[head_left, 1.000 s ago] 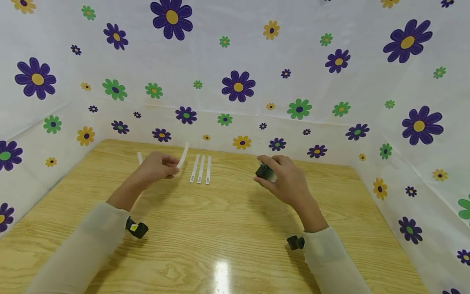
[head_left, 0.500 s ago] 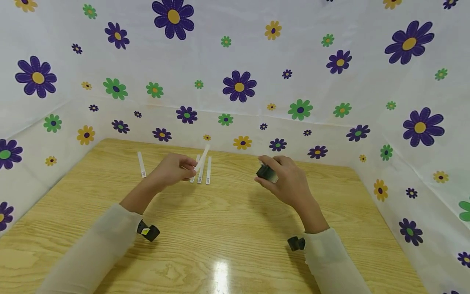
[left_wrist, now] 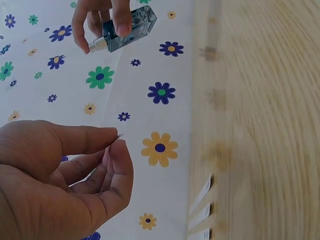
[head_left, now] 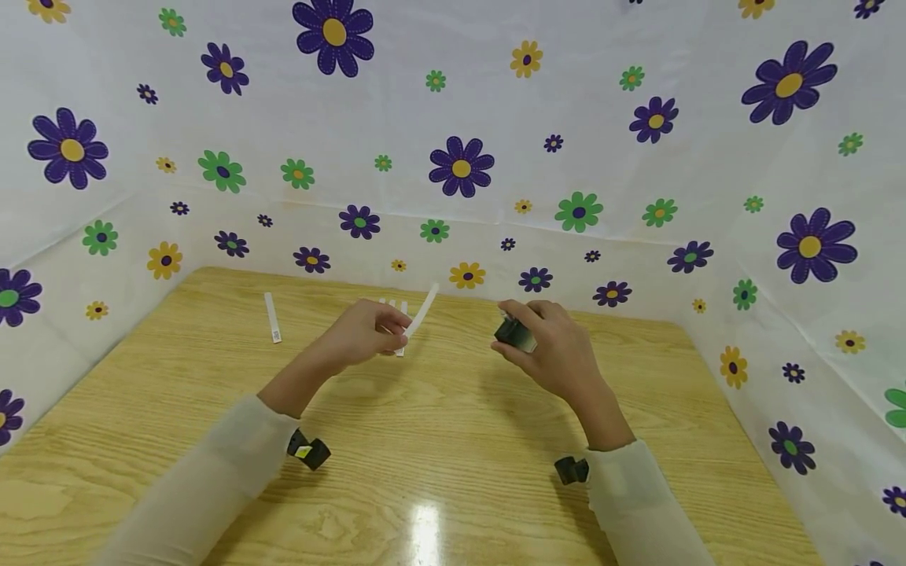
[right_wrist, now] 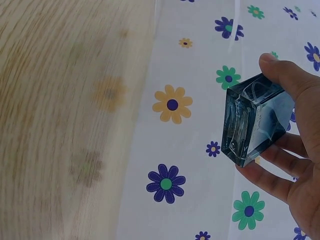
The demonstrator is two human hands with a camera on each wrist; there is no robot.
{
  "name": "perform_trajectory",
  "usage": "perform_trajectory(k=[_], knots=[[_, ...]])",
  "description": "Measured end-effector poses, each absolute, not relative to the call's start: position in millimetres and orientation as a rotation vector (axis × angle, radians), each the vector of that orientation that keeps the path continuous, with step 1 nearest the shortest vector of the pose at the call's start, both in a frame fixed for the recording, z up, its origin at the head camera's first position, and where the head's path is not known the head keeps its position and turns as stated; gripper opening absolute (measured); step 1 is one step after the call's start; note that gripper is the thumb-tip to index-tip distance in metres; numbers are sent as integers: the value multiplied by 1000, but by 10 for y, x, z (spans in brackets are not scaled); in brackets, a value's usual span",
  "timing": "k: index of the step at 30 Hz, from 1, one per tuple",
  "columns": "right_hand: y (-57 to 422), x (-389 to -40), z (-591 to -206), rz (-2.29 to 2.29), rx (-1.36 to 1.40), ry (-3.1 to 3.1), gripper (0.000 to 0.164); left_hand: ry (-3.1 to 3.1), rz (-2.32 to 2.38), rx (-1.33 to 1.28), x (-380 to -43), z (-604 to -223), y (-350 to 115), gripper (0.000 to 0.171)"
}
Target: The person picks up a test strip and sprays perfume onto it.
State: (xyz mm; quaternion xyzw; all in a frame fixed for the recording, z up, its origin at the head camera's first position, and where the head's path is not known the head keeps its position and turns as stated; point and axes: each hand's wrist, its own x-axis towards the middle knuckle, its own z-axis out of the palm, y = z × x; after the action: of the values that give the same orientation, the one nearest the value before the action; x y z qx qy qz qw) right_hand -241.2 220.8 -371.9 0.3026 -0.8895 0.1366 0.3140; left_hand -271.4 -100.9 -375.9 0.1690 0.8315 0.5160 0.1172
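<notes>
Between its thumb and fingertips my left hand (head_left: pixel 364 334) pinches a white paper test strip (head_left: pixel 423 309), which points up and to the right. My right hand (head_left: pixel 562 350) grips a blue-tinted glass perfume bottle (right_wrist: pixel 257 117) above the table. The bottle's spray nozzle (left_wrist: pixel 98 45) shows in the left wrist view, with a finger at it. A gap separates the held strip from the bottle. Below and behind the left hand, three more strips (left_wrist: pixel 202 215) lie side by side, partly hidden by the hand in the head view.
One single strip (head_left: pixel 272 318) lies farther left on the wooden table (head_left: pixel 439 440). White cloth with printed flowers (head_left: pixel 396 110) rises behind the table and along both sides. Each sleeve carries a small black wrist device (head_left: pixel 309 451).
My left hand has moved right with the strip, passing over the three strips toward the bottle. The single strip at left has come into full view. The right hand stays nearly still.
</notes>
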Motion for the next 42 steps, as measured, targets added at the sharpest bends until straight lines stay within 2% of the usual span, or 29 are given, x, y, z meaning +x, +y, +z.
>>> perform_trajectory(k=[14,42], knots=[[2208,-2412,-3723,341,801,-2348,63,2370,1502,575,-2613,-3759,-748,28],[2171,-2428,-3773,334,820,-2370,61,2374,1455,655,-2462,-3732,-649,25]])
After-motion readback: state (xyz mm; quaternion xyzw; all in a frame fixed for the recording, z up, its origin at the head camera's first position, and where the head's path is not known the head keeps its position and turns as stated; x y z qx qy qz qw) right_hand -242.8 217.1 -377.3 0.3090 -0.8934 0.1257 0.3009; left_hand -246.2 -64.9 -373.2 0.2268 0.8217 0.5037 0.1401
